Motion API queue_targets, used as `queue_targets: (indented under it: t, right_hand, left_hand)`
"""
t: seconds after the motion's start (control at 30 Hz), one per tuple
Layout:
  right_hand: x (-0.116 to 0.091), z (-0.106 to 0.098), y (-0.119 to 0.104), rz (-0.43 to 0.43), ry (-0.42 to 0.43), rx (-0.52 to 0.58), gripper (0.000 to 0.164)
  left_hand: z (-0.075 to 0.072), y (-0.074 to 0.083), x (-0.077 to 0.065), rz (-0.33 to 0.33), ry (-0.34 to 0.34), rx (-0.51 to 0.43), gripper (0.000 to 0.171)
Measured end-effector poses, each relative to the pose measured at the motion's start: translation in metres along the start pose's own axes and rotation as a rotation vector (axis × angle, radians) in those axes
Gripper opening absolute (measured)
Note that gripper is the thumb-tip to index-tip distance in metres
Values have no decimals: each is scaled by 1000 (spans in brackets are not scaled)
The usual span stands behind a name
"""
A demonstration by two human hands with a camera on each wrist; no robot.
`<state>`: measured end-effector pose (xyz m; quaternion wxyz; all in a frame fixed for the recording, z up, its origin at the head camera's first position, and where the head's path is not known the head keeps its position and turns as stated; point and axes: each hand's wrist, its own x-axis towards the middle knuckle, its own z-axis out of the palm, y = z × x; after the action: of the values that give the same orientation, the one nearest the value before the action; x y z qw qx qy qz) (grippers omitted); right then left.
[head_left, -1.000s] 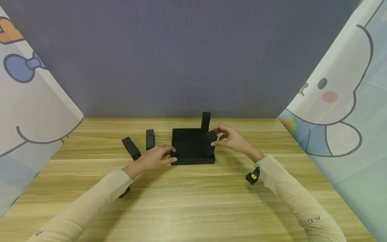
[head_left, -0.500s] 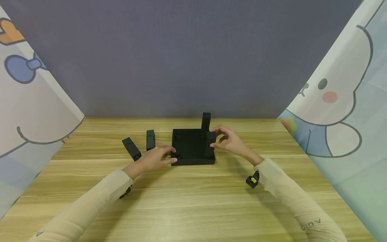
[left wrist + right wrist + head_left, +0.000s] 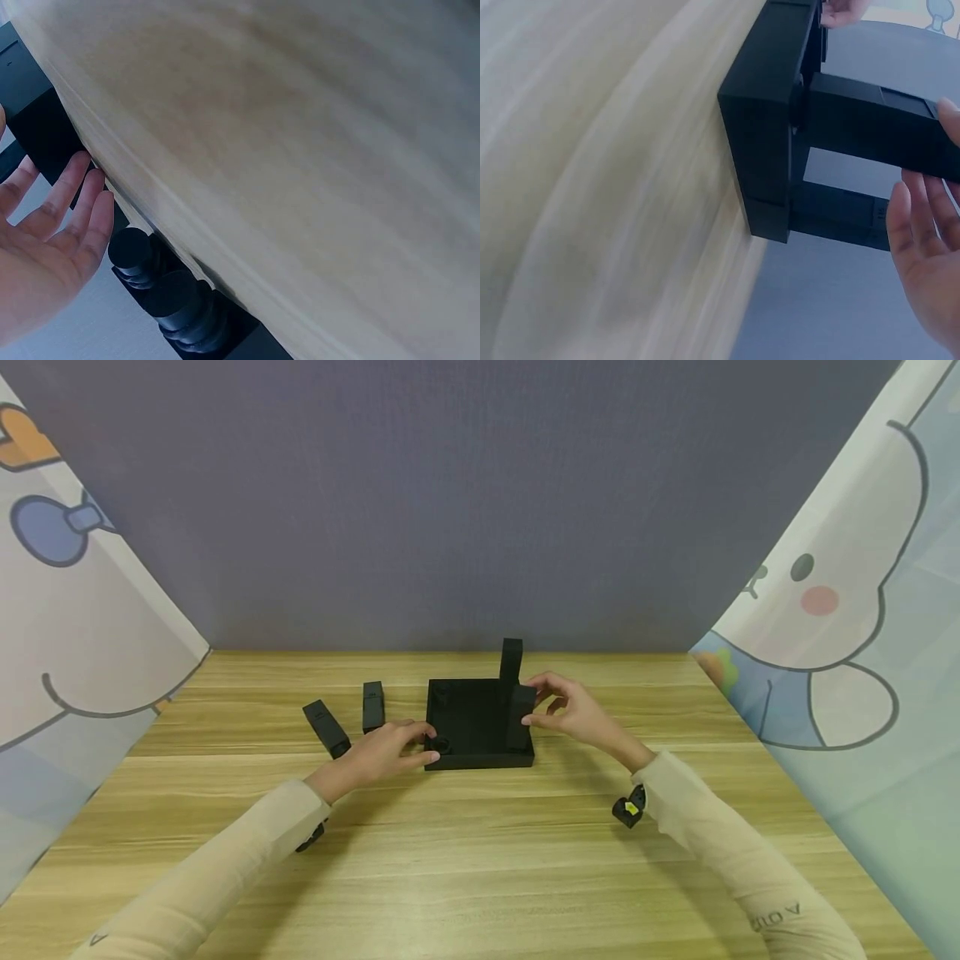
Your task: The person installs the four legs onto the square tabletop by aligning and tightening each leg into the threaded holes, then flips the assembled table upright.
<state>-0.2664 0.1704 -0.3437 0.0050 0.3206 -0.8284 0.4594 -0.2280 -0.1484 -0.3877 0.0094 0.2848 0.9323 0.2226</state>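
A black square tabletop [image 3: 471, 718] lies upside down on the wooden table, round sockets at its left corners. My left hand [image 3: 386, 752] rests at its left edge, thumb and forefinger about the near corner; in the left wrist view, fairly straight fingers [image 3: 71, 199] touch its side. My right hand [image 3: 570, 708] pinches the upper part of a black table leg [image 3: 519, 718] between thumb and fingertips. This leg stands at the near right corner, its lower end at the socket. Behind it, a second table leg [image 3: 511, 662] stands upright at the far right corner.
Two more black legs, one angled [image 3: 327, 727] and one straighter [image 3: 372, 706], lie left of the tabletop; the left wrist view shows their threaded ends [image 3: 176, 300]. A grey panel [image 3: 465, 510] rises behind the wooden table [image 3: 480, 860], and printed cartoon sheets [image 3: 832, 602] flank both sides.
The leg in my right hand has turned about its length, its flat face now toward the head camera. My right hand has shifted slightly right; the left hand stays put.
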Motion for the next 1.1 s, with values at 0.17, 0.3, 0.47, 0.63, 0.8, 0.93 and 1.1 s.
queue_targets:
  t: [0.17, 0.3, 0.47, 0.63, 0.8, 0.93, 1.1]
  right_hand:
    - [-3, 3, 0, 36, 36, 11, 45]
    - [-4, 2, -4, 29, 16, 0, 47]
    - [-2, -6, -19, 23, -93, -32, 54]
    - [4, -10, -5, 9, -164, -43, 58]
    - [6, -12, -6, 6, -193, -21, 55]
    - [5, -12, -7, 14, -187, -9, 53]
    - [5, -9, -4, 28, -147, 6, 50]
  left_hand:
    - [0, 0, 0, 0, -1, -2, 37]
    - [0, 0, 0, -1, -2, -4, 37]
    - [1, -1, 0, -2, -3, -4, 37]
    - [2, -3, 1, -9, -4, -1, 38]
    - [1, -2, 1, -13, -3, 1, 37]
    - [1, -1, 1, -12, -2, -1, 37]
    - [1, -2, 1, -15, -7, 1, 37]
